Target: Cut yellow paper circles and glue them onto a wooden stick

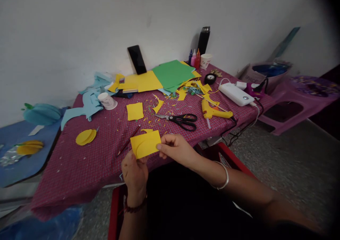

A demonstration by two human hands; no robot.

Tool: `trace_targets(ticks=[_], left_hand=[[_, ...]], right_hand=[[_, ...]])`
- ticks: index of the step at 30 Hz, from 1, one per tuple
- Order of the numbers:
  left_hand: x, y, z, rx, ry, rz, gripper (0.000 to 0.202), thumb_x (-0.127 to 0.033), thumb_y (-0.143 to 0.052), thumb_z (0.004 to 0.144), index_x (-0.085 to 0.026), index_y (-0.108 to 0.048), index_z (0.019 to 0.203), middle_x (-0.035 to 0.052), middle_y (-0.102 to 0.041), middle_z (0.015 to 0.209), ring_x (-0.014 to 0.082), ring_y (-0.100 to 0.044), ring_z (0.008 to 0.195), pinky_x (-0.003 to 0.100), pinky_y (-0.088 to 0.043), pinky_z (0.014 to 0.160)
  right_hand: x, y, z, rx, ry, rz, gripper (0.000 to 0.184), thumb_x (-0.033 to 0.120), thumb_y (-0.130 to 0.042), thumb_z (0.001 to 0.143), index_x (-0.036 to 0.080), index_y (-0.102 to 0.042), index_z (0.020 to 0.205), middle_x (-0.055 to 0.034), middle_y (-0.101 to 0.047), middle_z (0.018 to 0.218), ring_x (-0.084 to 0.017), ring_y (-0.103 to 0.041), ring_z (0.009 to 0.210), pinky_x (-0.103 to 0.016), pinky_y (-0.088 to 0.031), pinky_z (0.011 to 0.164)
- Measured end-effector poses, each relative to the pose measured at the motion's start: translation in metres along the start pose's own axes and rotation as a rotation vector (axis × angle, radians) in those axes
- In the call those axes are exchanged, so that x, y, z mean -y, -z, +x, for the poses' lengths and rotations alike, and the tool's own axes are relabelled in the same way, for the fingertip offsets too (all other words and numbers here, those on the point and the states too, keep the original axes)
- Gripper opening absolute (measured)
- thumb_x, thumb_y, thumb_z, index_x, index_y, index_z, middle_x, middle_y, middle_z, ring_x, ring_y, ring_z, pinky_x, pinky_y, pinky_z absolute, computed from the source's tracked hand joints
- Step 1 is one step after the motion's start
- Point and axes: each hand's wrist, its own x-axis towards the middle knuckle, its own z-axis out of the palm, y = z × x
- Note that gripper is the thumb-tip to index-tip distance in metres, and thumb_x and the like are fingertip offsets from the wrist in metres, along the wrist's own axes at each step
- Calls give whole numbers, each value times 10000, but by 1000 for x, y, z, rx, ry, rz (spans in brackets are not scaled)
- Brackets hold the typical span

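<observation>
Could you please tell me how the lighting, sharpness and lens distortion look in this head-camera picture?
Head view: soft, even light with only faint shadows, as behind the black flask; head view: the yellow paper held by the left hand and right hand is fairly sharp; head view: dark vignetting at the right corners, edges stretched by the wide lens.

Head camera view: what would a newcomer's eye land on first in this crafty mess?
Most likely the yellow paper piece, held front and centre between the left hand and the right hand at the near table edge. Behind it, black-handled scissors and a yellow glue gun lie on the red checked tablecloth among paper scraps. A bright green sheet lies further back.
</observation>
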Motion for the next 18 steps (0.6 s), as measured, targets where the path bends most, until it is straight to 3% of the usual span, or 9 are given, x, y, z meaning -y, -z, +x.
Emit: trace_targets(ticks=[6, 18], left_hand=[[0, -5, -4, -15, -5, -184, 406, -342, -575, 845, -180, -445, 496, -37, -430, 456, 98, -397, 464, 238, -357, 493], [0, -4, -5, -54, -19, -108, 412, -376, -594, 836, -176, -444, 509, -48, -425, 470, 94, -394, 472, 239, -352, 505]], right_hand=[[-1, 1, 0, 8, 17, 1, 194, 269, -652, 764, 177, -548, 629, 47, -600, 556, -66, -520, 475, -196, -420, 506], [2, 1, -2, 10, 28, -8, 211, 304, -663, 763, 179, -555, 632, 42, -597, 563, -71, -520, 490, -207, -429, 522]])
